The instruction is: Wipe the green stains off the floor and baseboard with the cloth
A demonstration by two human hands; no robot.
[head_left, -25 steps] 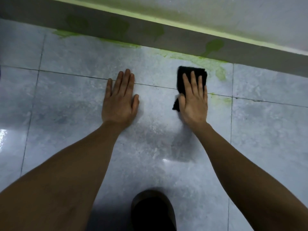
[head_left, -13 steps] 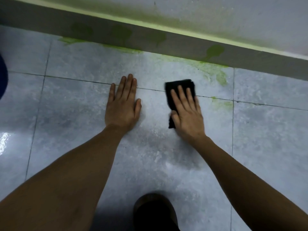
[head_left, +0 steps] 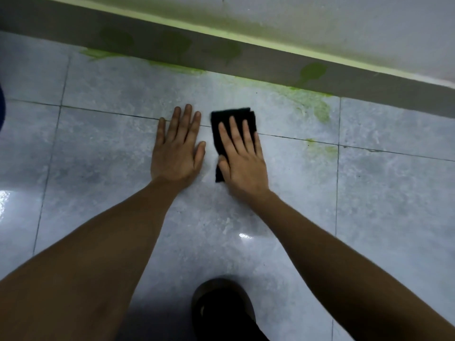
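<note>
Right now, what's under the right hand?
The black cloth lies flat under the right hand, pressed on the grey floor tile across a grout line. The tile beneath the cloth is covered, so any stain there can't be seen.

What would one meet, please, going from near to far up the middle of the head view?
Shoe → right hand pressing the cloth flat → green stain on the floor → baseboard → wall.
</note>
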